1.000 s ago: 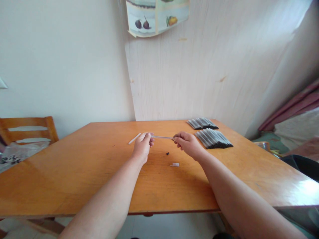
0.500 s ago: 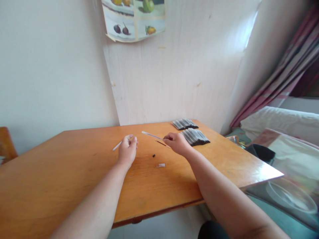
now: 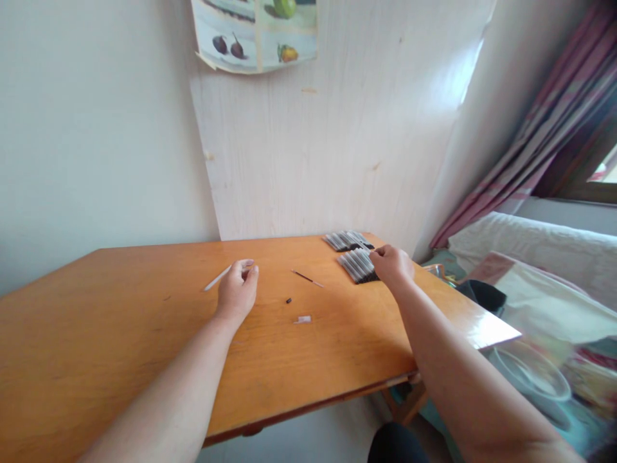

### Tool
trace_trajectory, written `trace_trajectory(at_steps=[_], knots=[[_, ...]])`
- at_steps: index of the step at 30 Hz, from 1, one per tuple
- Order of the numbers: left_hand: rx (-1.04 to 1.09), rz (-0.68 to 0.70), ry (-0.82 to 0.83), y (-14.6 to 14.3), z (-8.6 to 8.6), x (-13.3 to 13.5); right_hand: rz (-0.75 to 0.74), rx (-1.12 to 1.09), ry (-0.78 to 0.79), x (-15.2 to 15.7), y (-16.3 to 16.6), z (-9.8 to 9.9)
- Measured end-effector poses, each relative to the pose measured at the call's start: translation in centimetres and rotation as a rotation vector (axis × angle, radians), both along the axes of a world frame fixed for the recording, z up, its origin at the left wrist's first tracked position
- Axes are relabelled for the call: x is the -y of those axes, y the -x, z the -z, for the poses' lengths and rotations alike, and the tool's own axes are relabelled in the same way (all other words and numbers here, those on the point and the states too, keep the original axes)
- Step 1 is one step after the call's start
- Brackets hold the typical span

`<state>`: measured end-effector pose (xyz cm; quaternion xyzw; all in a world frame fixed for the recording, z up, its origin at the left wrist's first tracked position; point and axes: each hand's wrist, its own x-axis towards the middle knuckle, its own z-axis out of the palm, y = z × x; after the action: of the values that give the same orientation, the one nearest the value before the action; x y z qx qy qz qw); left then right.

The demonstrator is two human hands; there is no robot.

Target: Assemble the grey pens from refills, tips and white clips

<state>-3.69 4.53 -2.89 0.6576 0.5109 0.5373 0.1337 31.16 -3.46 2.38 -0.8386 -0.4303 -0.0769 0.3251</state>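
Stacks [image 3: 355,263] number two; right hand [image 3: 393,263] touches one.

The thin clear tube that was held between both hands a second ago has been released by the left hand [image 3: 237,288], carried away by the right hand [image 3: 393,263] and brought to the nearer flat stack of clear, black-tipped tubes [image 3: 357,265], which is now touched by the right fingertips. A thin dark rod [image 3: 306,278] has been left lying between the two hands.
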Motion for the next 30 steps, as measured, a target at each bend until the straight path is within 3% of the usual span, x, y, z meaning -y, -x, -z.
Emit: trace_trajectory(at_steps=[9, 30], knots=[[-0.033, 0.015, -0.006, 0.2, 0.0, -0.1, 0.139, 0.079, 0.209, -0.8, -1.1, 2.6], [-0.084, 0.014, -0.002, 0.4, 0.1, -0.1, 0.093, 0.102, 0.226, -1.1, -1.2, 3.2]])
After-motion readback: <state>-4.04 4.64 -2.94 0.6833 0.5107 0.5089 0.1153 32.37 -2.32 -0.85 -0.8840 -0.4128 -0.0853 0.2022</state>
